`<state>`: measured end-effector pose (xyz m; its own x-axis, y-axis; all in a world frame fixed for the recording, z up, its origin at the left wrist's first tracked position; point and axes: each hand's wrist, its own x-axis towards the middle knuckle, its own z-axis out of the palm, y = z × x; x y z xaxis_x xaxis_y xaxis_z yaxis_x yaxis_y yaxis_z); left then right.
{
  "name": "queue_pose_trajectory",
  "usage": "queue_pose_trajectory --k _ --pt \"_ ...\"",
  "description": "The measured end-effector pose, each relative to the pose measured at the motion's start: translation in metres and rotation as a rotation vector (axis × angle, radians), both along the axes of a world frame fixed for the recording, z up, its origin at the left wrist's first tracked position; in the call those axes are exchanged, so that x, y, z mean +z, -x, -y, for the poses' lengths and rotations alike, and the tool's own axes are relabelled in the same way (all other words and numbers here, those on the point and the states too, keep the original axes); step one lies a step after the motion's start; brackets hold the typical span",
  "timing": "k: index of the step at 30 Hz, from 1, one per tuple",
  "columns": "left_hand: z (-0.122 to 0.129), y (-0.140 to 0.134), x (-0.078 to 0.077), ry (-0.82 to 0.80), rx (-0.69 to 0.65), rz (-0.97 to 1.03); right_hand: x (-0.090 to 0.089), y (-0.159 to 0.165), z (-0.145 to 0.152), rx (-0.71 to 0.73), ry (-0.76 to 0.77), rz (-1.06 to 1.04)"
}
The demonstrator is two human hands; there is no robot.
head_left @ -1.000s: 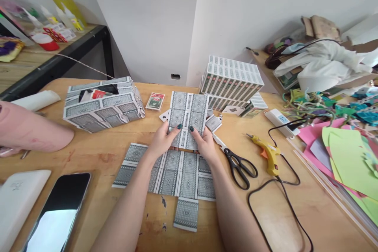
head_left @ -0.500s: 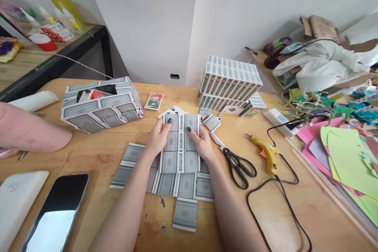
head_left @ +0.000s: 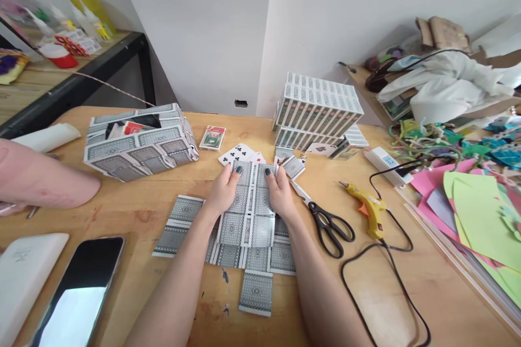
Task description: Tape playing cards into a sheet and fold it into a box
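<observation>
Between my hands is a panel of joined playing cards (head_left: pixel 234 227), grey patterned backs facing up. My left hand (head_left: pixel 222 192) pinches its upper left side, thumb on top. My right hand (head_left: pixel 280 195) grips the upper right side the same way, and the fingers beneath are hidden. Under the panel lies a wider sheet of joined cards (head_left: pixel 230 256), partly covered by it and by my forearms. A single folded card (head_left: pixel 255 293) lies nearest me, at the sheet's lower edge. Face-up loose cards (head_left: pixel 237 153) lie just beyond the panel.
Black-handled scissors (head_left: pixel 325 225) and a yellow glue gun (head_left: pixel 368 209) with its cord are at right. Stacked card boxes (head_left: pixel 317 105) stand at the back. To the left are a card-covered box (head_left: pixel 140 143), a pink cylinder (head_left: pixel 44 176) and a phone (head_left: pixel 79 293).
The held panel has come slightly toward me, and its two columns now overlap or sit differently at the middle. More of the face-up cards behind it shows.
</observation>
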<state>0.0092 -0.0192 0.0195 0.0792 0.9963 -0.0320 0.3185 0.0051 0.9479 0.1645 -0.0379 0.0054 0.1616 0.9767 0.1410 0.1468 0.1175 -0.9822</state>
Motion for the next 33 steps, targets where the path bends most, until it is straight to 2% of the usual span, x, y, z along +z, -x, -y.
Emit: queue_pose_trajectory --k 11,23,33 --pt "0.0019 -0.0011 0.0023 0.029 0.006 -0.126 0.0016 0.0011 0.0022 -0.011 -0.014 0.05" --pt "0.0025 -0.0026 -0.0026 0.018 -0.045 -0.024 0.0074 -0.0005 0.004 0.041 -0.062 0.052" --pt "0.0042 -0.0038 -0.0056 -0.016 -0.061 -0.185 0.0001 -0.0026 0.0025 0.0 -0.019 0.129"
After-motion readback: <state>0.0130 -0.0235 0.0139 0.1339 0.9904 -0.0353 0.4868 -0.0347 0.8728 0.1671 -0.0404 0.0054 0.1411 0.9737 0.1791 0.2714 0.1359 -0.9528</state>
